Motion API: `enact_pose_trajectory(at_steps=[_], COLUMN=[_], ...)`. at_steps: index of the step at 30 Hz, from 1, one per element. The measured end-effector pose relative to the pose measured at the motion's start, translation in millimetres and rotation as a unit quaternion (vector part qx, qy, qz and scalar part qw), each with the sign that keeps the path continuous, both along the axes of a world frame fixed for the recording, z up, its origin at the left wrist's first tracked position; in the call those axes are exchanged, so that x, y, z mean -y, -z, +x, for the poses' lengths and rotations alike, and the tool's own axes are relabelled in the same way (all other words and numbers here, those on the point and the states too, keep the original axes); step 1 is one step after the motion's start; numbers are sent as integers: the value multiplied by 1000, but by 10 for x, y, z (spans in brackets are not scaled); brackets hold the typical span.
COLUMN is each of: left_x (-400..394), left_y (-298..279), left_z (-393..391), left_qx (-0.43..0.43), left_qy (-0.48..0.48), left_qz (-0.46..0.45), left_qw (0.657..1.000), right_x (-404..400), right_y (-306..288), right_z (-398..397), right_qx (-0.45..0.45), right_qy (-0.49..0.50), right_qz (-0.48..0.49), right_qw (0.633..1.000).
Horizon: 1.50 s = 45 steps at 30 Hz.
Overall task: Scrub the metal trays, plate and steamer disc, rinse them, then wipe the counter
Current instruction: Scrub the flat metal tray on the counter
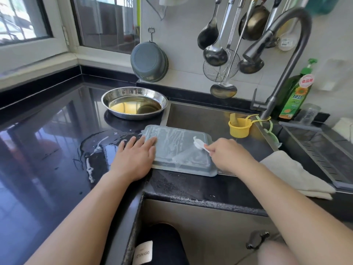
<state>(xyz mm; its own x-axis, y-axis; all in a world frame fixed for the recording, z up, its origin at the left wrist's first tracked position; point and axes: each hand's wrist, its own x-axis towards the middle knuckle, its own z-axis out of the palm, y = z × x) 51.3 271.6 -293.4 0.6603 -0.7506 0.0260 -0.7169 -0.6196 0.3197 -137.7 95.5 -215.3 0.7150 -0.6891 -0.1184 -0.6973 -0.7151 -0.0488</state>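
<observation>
A rectangular metal tray (177, 148) lies upside down, half on the black counter and half over the sink's left edge, its bottom streaked with white foam. My left hand (136, 157) lies flat with straight fingers on the tray's left edge. My right hand (227, 153) grips a small white brush (198, 143) whose head touches the tray's right part. A round shallow metal plate (133, 102) sits on the counter behind the tray.
Foam and water are spilled on the black counter (91, 150) to the left. The sink (210, 119) holds a yellow cup (239, 127); a faucet (277, 73) arches above. A beige cloth (290, 173) lies at the right; a green soap bottle (298, 92) stands behind. Ladles hang on the wall.
</observation>
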Motion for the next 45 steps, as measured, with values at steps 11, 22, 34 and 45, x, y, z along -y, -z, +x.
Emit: enact_pose_trajectory(at_steps=[11,22,34,45], left_x=[15,19,28,57], left_y=[-23,-6,-19,8], left_z=[-12,-6,-5,-8], left_qx=[1,8,25,22], left_qy=[2,-3,-7,-15], left_qz=[0,-3,-9,-12], left_qw=[1000,1000,1000,1000], right_x=[191,196,382,519], right_y=[-57,-103,-81,-39], right_z=[271,356,-15,-279], right_qx=[-4,6,7,39], right_qy=[-21,-89,-113,-80], right_qz=[4,51,73,82], right_qw=[1000,995,991,993])
